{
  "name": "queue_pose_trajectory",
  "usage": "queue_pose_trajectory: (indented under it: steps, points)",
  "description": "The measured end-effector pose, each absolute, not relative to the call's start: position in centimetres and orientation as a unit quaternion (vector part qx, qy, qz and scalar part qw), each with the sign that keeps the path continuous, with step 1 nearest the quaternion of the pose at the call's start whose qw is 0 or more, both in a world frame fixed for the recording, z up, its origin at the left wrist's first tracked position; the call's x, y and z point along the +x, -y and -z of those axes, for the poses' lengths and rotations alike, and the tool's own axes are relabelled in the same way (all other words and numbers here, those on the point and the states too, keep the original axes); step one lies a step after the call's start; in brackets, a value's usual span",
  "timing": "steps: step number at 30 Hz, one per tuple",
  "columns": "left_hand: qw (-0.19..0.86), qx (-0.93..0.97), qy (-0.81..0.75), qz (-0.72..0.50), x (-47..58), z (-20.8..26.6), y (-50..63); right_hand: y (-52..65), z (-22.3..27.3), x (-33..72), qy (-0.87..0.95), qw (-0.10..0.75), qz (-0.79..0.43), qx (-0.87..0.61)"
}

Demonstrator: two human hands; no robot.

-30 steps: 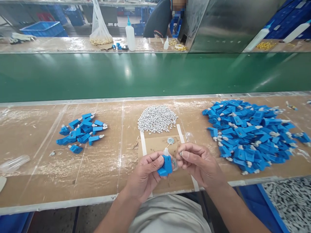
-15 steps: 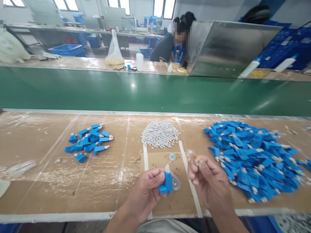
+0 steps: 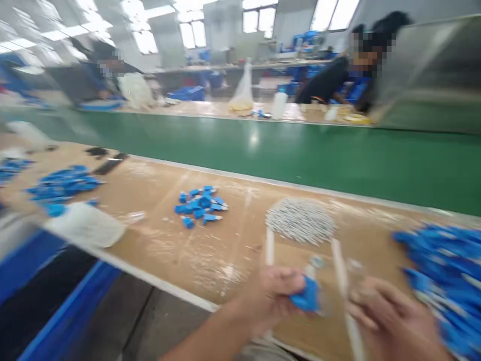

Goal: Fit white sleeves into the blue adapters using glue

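My left hand (image 3: 276, 296) grips a blue plastic part (image 3: 308, 295) with a pale tip pointing up, thumb on its near side. To its right, my right hand (image 3: 393, 311) is closed in a pinch; blur hides what the fingers hold, if anything. Just beyond both hands lies a heap of small pale grey pieces (image 3: 300, 219). A big pile of blue parts with whitish tips (image 3: 447, 276) spreads beside my right hand. Farther left sits a smaller group of the same blue parts (image 3: 201, 205). A small clear round dish (image 3: 316, 261) shows behind the held part.
Two white tape strips (image 3: 269, 246) mark the cardboard-covered table (image 3: 161, 250). A green conveyor belt (image 3: 210, 138) runs behind it. At left are another blue pile (image 3: 65, 181), a plastic bag (image 3: 88, 225) and a blue bin (image 3: 71, 311). Across the belt, two people (image 3: 326, 80) bend over work.
The view has swung left and blurred, bringing the left table end and a second person into sight. My left hand still holds the blue part; my right hand stays pinched.
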State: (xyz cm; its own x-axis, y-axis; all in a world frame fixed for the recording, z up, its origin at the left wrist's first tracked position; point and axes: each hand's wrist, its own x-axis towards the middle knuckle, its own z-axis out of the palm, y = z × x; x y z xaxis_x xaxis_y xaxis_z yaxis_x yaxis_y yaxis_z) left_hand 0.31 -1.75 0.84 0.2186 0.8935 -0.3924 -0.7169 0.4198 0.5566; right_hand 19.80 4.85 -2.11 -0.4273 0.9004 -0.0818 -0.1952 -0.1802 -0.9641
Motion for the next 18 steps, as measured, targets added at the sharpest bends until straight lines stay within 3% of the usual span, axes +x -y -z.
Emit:
queue_pose_trajectory:
  steps: [2, 9, 18]
  points:
    - [0.789, 0.132, -0.320, -0.507, -0.3, -1.0, 1.3, -3.9, 1.0, 19.3, 0.448, 0.465, -0.646, -0.407]
    - [0.776, 0.190, -0.320, -0.508, -0.5, -1.2, 0.4, -3.4, -1.7, 17.6, 0.461, 0.450, -0.677, -0.356]
    - [0.717, 0.250, -0.353, -0.546, 0.3, -1.6, 0.7, -2.3, -1.5, 16.5, 0.454, 0.454, -0.664, -0.384]
